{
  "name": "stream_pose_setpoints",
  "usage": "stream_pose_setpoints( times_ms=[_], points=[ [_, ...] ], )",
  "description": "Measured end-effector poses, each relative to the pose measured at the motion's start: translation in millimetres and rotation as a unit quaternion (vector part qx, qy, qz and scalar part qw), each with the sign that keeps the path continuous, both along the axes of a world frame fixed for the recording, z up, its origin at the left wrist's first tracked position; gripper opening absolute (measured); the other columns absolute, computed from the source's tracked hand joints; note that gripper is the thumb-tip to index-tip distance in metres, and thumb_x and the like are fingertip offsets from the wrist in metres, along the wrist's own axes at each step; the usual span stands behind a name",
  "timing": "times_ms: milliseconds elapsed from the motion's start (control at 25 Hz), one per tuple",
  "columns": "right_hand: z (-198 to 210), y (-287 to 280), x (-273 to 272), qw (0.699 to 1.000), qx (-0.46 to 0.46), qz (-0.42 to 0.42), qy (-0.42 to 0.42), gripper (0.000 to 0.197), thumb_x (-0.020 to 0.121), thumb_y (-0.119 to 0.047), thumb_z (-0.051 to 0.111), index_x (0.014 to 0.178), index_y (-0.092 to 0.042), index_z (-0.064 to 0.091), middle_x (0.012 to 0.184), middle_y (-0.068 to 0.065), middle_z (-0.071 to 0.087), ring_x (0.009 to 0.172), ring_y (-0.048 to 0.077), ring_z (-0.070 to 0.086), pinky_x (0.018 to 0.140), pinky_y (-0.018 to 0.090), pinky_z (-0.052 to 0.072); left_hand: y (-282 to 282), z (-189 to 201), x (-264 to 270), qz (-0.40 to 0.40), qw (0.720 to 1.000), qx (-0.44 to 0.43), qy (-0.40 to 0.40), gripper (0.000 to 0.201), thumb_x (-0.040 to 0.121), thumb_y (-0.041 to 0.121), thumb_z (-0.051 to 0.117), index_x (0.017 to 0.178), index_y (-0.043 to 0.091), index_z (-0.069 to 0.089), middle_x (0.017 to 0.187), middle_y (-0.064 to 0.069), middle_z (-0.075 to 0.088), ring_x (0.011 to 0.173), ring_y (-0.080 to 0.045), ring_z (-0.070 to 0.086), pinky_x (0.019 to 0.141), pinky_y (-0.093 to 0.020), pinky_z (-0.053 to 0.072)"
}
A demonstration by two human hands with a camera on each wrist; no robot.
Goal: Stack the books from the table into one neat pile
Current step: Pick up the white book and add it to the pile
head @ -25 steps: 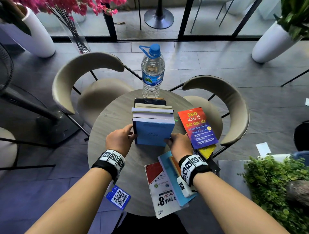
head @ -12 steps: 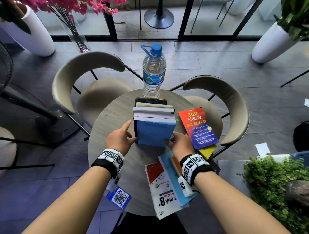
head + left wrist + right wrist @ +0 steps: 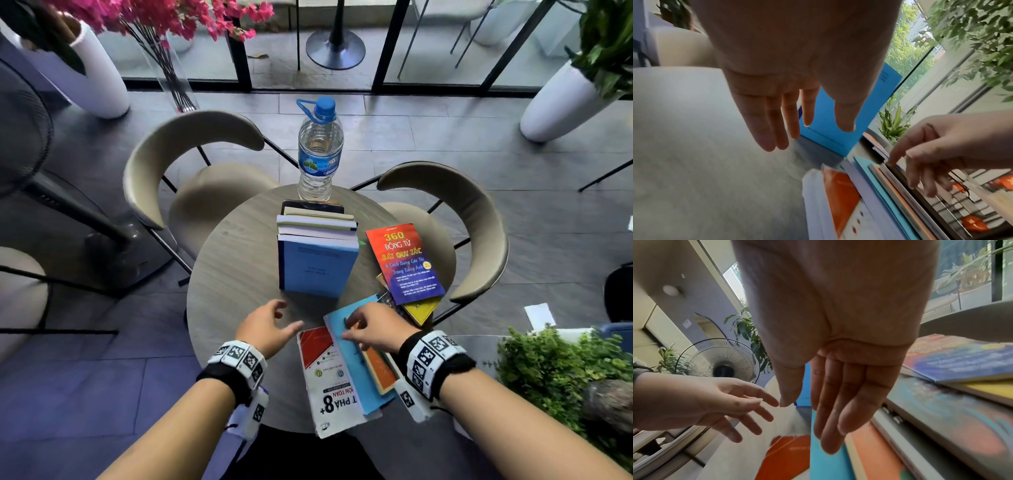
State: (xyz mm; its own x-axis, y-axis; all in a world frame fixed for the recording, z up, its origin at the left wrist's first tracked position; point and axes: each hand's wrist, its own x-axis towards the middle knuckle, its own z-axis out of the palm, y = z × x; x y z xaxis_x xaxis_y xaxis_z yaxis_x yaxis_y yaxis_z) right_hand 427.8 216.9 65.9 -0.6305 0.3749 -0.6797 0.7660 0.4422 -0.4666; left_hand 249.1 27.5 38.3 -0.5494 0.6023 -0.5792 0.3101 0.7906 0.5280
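Both our hands are spread and hold nothing: our left hand [image 3: 265, 330] hovers over bare surface [image 3: 233, 260], our right hand [image 3: 375, 329] rests its fingertips [image 3: 892, 160] on the fanned loose books [image 3: 352, 373]. Just beyond both hands stands the blue-topped pile [image 3: 317, 253]. Several loose books overhang the surface edge nearest us; a careless tug on one could tip its neighbours off. Right of our right hand lies the red-and-blue book [image 3: 406, 263].

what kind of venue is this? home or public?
Likely a cafe or lounge seating area, not certain: a small round table with curved chairs, big white planters, and glass walls showing another pedestal table base.
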Motion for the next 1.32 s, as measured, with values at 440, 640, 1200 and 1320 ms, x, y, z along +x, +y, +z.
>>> stream_pose_setpoints(
  times_ms=[440,640,1200,1320],
  points=[
    [-35,-44,34,1.0,0.001,0.017,0.003,0.043,0.084,-0.041,0.077,0.119,-0.017,0.072,0.117,0.004,0.074,0.105,0.017,0.069,0.093,0.025,0.051,32,-43,71,-0.15,0.974,-0.106,0.13,0.064,0.08,0.057,0.07,0.132,0.024,0.052,0.129,-0.005,0.056,0.123,-0.03,0.051,0.098,-0.045,0.049],
    [-37,-47,33,1.0,-0.015,0.024,0.007,0.041,0.085,-0.039,0.078,0.119,-0.018,0.071,0.121,0.003,0.072,0.105,0.016,0.068,0.096,0.029,0.053,41,-55,63,-0.136,0.971,-0.148,0.132,0.054,0.08,0.059,0.068,0.121,0.024,0.06,0.121,-0.005,0.065,0.116,-0.03,0.057,0.093,-0.041,0.048],
    [-46,-54,18,0.998,-0.017,0.03,-0.045,0.044,0.083,-0.045,0.075,0.118,-0.02,0.071,0.12,0.002,0.072,0.107,0.019,0.067,0.095,0.028,0.052,-82,-48,-7,0.12,0.981,-0.114,-0.099,0.025,0.079,0.029,0.086,0.083,0.012,0.068,0.082,-0.007,0.076,0.076,-0.021,0.074,0.074,-0.039,0.063],
    [-47,-57,3,0.996,0.005,0.063,-0.056,0.042,0.087,-0.045,0.072,0.118,-0.015,0.072,0.118,0.006,0.072,0.109,0.023,0.067,0.092,0.028,0.051,-123,-60,-31,0.208,0.97,-0.089,-0.093,0.029,0.073,0.038,0.087,0.078,0.013,0.072,0.074,-0.005,0.077,0.072,-0.025,0.076,0.073,-0.046,0.064]
  ],
)
